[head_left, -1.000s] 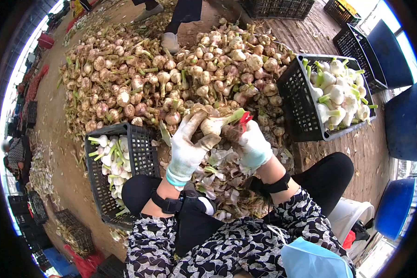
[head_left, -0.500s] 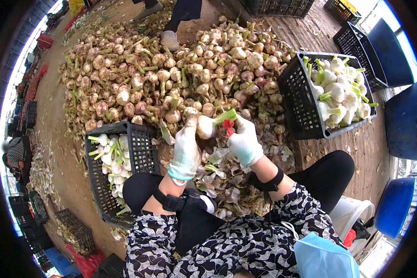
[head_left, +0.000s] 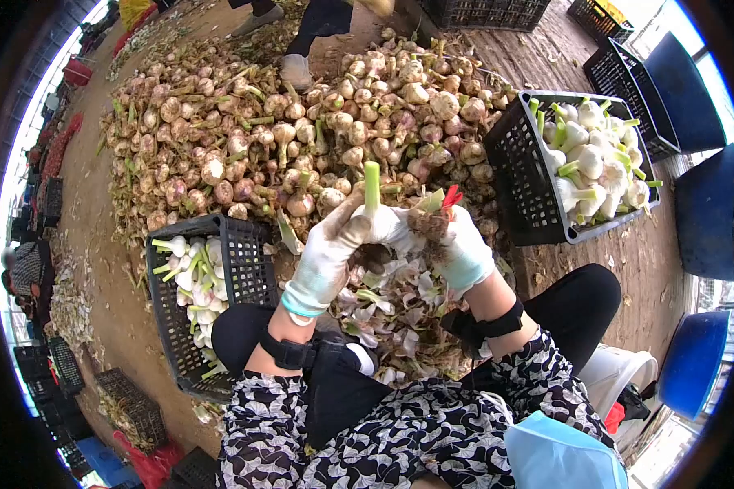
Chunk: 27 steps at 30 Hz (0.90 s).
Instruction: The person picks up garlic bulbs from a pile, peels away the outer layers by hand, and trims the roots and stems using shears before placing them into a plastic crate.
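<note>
My left hand (head_left: 324, 259), in a dirty white glove, grips a garlic bulb (head_left: 381, 222) whose green stalk (head_left: 372, 186) points straight up. In a matching glove, my right hand (head_left: 463, 246) touches the bulb's right side and holds a small red-handled tool (head_left: 450, 196). Both hands hover over a heap of peeled skins (head_left: 395, 310) between my knees. Just beyond them lies a big pile of unpeeled garlic (head_left: 302, 122).
A black crate (head_left: 235, 281) with cleaned white garlic stands at my left knee; another black crate (head_left: 520, 183) of cleaned bulbs is to the right. Blue barrels (head_left: 705, 216) line the right edge. Another person's legs and shoe (head_left: 298, 69) stand behind the pile. Empty crates sit at the far left.
The bulb has been turned in my hands: its stalk pointed right and now stands upright. My right hand with the red tool shifted slightly right and up.
</note>
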Tool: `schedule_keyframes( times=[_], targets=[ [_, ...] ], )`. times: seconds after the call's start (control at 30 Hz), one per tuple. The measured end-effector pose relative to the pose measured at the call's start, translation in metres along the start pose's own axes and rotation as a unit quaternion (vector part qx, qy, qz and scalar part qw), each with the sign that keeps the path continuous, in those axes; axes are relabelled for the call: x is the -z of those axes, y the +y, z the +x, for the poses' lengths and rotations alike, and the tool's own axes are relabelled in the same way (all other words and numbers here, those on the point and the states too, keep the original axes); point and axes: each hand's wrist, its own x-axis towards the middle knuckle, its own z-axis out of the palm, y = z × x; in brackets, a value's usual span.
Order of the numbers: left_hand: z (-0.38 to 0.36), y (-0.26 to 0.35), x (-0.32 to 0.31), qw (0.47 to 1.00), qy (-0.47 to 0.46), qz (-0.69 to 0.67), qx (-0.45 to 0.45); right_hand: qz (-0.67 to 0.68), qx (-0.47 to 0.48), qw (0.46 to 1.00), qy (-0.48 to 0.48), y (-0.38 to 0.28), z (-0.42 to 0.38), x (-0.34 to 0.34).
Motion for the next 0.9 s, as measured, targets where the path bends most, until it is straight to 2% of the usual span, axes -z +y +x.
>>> schedule_keyframes(
  times=[0.03,0.07,0.1,0.17,0.2,0.23,0.3,0.33,0.37,0.4,0.43,0.47,0.5,0.57,0.6,0.67,0.73,0.77,0.8,0.83,0.87,0.9],
  targets=[
    [0.002,-0.005,-0.002,0.994,0.033,0.083,-0.062,-0.088,0.018,0.996,0.018,0.001,-0.001,0.000],
    [-0.002,0.005,-0.011,0.953,0.045,0.292,-0.062,-0.130,0.068,0.989,0.017,0.004,0.000,-0.005],
    [-0.004,-0.015,-0.005,0.962,0.059,0.240,-0.112,-0.230,0.056,0.968,0.079,0.005,-0.003,-0.010],
    [-0.006,0.000,-0.006,0.966,0.039,0.254,-0.039,-0.061,-0.037,0.996,0.062,-0.007,-0.001,-0.015],
    [-0.003,0.002,-0.011,0.969,0.045,0.243,-0.024,-0.161,-0.049,0.983,0.072,0.013,0.009,0.008],
    [-0.004,0.001,-0.011,0.969,0.044,0.242,-0.027,-0.238,0.083,0.953,0.167,0.055,0.025,0.037],
    [-0.009,0.001,-0.004,0.999,0.028,0.027,-0.009,-0.013,0.002,0.962,0.273,0.031,0.026,0.041],
    [-0.010,0.004,0.000,0.999,0.032,-0.011,0.010,0.027,-0.076,0.988,0.130,0.029,0.020,0.051],
    [-0.010,0.004,0.004,0.999,0.032,-0.006,0.028,-0.331,-0.098,0.934,0.092,0.042,0.019,0.059],
    [-0.009,0.003,0.003,0.999,0.035,0.001,0.028,-0.492,-0.063,0.868,-0.024,0.057,0.008,0.065],
    [-0.005,0.004,0.000,0.999,0.033,0.010,0.025,-0.633,-0.021,0.762,-0.138,0.055,-0.001,0.056],
    [-0.007,0.008,0.005,0.997,0.004,0.052,0.056,-0.639,-0.048,0.752,-0.156,0.051,-0.006,0.053],
    [-0.006,0.009,0.008,0.997,0.003,0.050,0.055,-0.641,-0.048,0.750,-0.156,0.042,-0.002,0.053],
    [-0.005,0.007,0.013,0.971,-0.048,0.233,0.006,-0.612,-0.178,0.768,-0.055,0.002,0.012,0.035],
    [-0.002,0.006,0.014,0.965,-0.048,0.257,-0.017,-0.488,-0.035,0.871,-0.047,0.019,0.018,0.050],
    [-0.001,0.000,0.009,0.964,-0.049,0.259,-0.031,-0.307,-0.014,0.947,-0.089,0.012,0.025,0.035],
    [0.000,-0.005,0.008,0.950,-0.048,0.307,-0.037,-0.400,-0.015,0.913,-0.080,-0.014,0.023,-0.002],
    [0.000,-0.011,0.013,0.930,-0.049,0.357,-0.071,-0.455,-0.046,0.886,-0.073,-0.016,0.024,-0.009],
    [0.000,-0.016,0.018,0.906,-0.046,0.407,-0.106,-0.346,0.013,0.933,-0.095,0.014,0.030,0.009],
    [0.000,-0.016,0.017,0.924,-0.023,0.373,-0.081,-0.351,-0.026,0.930,-0.107,0.020,0.033,0.022],
    [-0.001,-0.014,0.015,0.924,-0.020,0.372,-0.082,-0.396,-0.025,0.916,-0.053,0.005,0.028,0.016],
    [-0.002,-0.010,0.011,0.965,-0.020,0.260,-0.023,-0.440,-0.022,0.898,0.001,-0.011,0.023,0.012]
  ],
)
